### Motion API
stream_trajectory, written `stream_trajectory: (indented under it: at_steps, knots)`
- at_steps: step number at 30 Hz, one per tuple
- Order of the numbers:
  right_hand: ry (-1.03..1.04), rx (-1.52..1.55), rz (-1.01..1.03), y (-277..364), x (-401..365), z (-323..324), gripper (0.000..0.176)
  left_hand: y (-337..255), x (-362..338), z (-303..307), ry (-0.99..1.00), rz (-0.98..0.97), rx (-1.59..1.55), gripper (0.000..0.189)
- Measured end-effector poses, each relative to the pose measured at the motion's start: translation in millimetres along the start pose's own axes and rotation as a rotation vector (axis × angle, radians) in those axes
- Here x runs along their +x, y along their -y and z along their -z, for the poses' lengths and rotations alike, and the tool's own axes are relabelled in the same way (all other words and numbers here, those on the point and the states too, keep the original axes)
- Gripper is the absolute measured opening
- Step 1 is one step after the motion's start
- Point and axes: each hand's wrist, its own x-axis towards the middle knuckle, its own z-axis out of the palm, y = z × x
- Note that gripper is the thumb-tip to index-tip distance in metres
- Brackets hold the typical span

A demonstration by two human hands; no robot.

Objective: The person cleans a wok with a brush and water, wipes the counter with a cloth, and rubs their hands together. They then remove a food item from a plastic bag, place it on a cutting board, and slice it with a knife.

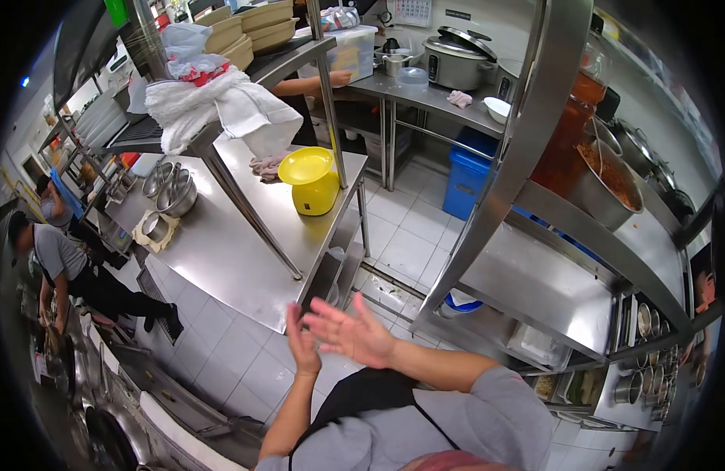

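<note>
My right hand [348, 334] is held out in front of my chest, palm showing and fingers spread, with nothing in it. Close beside it, my left hand [303, 345] is raised and seen partly edge-on, its fingers stretched upward and empty. In this view the two hands overlap slightly at the fingertips. Both are nearest to the corner of a steel worktable [245, 271]. A yellow kitchen scale [312, 192] with a round pan stands on that table, next to a crumpled cloth [267, 166].
Steel bowls [176, 196] sit on the table's left part. White towels [221, 110] hang over the shelf above. A steel shelving unit [527, 290] stands at right, with a blue bin [470, 173] behind. Co-workers [72, 267] stand at left; another's arm [311, 82] shows at the back.
</note>
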Motion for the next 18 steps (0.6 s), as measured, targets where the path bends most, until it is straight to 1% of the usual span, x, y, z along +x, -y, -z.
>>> stream_trajectory:
  at_steps: [2,3,4,6,7,9,10,11,12,13,15,18]
  knots:
    - [0.013,-0.073,0.314,30,-3,-24,0.099,-23,10,8,-0.180,0.112,-0.208,0.075]
    - [-0.025,-0.222,0.489,45,-6,-29,0.100,-33,13,15,-0.273,0.170,-0.309,0.076]
    - [-0.060,-0.373,0.663,58,-10,-30,0.102,-42,19,23,-0.330,0.181,-0.391,0.077]
    - [-0.170,-0.600,0.864,74,-16,-31,0.107,-58,35,37,-0.452,0.195,-0.555,0.077]
    - [-0.221,-0.713,0.962,75,-15,-32,0.109,-65,41,40,-0.458,0.185,-0.552,0.077]
    - [-0.206,-0.874,0.959,61,-8,-32,0.105,-78,52,42,-0.461,0.165,-0.548,0.076]
    - [-0.201,-0.958,0.963,51,-4,-30,0.102,-84,55,35,-0.429,0.139,-0.536,0.078]
    - [-0.086,-1.028,0.946,36,4,-29,0.102,-91,57,20,-0.393,0.116,-0.524,0.079]
    - [-0.013,-1.067,0.875,12,14,-29,0.101,-98,55,6,-0.353,0.094,-0.512,0.080]
    - [0.056,-1.105,0.805,-11,22,-31,0.100,-105,49,-8,-0.263,0.062,-0.443,0.083]
    - [0.101,-1.215,0.810,-32,26,-36,0.098,-116,36,-32,-0.061,-0.003,-0.315,0.089]
    - [0.106,-0.997,0.729,-28,34,-30,0.103,-123,30,-39,0.091,-0.073,-0.193,0.091]
